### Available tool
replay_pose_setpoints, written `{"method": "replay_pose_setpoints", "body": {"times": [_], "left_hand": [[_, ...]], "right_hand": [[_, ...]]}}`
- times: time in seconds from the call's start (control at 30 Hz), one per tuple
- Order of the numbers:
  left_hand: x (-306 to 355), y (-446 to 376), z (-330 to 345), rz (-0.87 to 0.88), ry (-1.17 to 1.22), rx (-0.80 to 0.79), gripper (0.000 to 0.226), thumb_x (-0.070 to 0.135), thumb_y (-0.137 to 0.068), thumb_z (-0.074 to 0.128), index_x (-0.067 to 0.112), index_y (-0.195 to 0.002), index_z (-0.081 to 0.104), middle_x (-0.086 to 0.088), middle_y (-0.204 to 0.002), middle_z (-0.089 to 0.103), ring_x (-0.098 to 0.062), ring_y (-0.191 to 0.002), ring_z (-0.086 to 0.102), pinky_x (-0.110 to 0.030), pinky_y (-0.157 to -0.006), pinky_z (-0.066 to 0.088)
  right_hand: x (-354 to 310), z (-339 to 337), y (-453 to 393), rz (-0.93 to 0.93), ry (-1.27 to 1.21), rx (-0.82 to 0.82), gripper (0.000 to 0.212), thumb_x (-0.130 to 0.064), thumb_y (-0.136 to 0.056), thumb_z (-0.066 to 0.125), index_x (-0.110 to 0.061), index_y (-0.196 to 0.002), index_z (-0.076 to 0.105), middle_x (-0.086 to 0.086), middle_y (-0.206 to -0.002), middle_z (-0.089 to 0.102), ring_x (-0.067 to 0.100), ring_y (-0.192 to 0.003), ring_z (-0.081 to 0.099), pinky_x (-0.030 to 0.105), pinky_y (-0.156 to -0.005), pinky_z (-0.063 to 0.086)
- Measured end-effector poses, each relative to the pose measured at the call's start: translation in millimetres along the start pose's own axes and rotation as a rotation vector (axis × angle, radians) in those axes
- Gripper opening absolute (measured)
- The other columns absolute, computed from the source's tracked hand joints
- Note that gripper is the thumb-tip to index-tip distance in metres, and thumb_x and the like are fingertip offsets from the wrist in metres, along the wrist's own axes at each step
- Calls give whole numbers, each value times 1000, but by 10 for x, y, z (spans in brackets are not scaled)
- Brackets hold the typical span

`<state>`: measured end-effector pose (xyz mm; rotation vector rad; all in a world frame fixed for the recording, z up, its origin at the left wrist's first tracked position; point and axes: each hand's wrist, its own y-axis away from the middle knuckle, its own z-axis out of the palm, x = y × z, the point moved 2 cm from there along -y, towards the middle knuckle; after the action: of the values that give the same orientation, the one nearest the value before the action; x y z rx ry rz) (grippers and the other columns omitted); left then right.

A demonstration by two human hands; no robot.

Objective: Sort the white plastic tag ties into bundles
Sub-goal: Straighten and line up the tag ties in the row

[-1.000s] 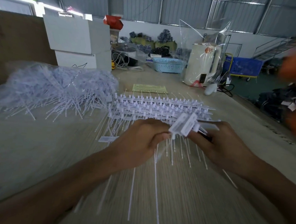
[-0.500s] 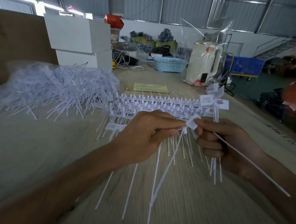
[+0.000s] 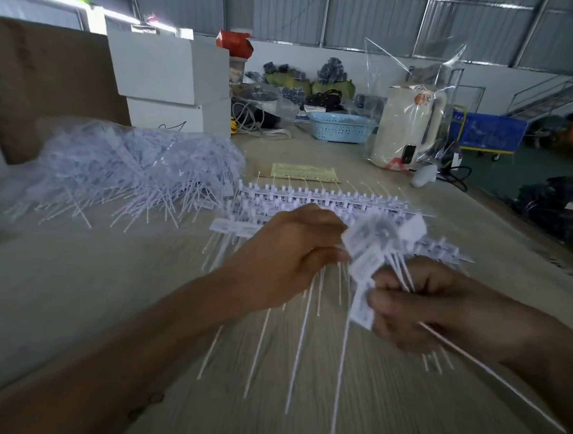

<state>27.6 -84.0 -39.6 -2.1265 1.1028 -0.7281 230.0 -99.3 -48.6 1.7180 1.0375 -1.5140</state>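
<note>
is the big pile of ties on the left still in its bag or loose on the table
Mostly in its bag: clear plastic wraps the pile of ties, while tails spill out onto the table.

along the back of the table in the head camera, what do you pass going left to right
Brown cardboard sheet → stacked white boxes → light blue basket → white kettle in a clear plastic bag.
</note>
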Motion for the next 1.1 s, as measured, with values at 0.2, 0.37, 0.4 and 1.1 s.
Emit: {"method": "replay_pose_setpoints", "body": {"times": [0.2,0.37,0.4,1.1], "left_hand": [[-46,20,28,-125,22,69,31,14,-90,71,9,-120,72,-2,-108,74,-16,-95,67,-33,-85,52],[-46,42,63,-186,29,72,36,31,-93,66,23,-128,68,17,-84,66,-8,-71,63,-30,-68,53],[-48,42,64,-205,36,81,36,34,-94,65,26,-128,67,14,-83,68,-10,-68,63,-33,-65,53],[-12,64,103,-232,-8,33,35,37,-93,65,26,-126,69,4,-86,72,-15,-71,66,-39,-63,55]], "right_hand": [[5,-277,42,-52,-167,489,39,-48,-95,60,-17,-75,48,6,-63,40,15,-47,29,23,-43,26],[-32,-235,23,-91,121,683,39,-48,-100,46,-13,-89,58,8,-55,30,17,-43,23,20,-43,26],[-44,-215,14,-111,158,698,37,-48,-99,46,-16,-91,62,6,-55,28,16,-44,21,21,-42,25],[-131,-109,18,-268,322,908,37,-40,-86,60,-5,-88,72,-6,-47,34,8,-41,26,20,-43,27]]}}
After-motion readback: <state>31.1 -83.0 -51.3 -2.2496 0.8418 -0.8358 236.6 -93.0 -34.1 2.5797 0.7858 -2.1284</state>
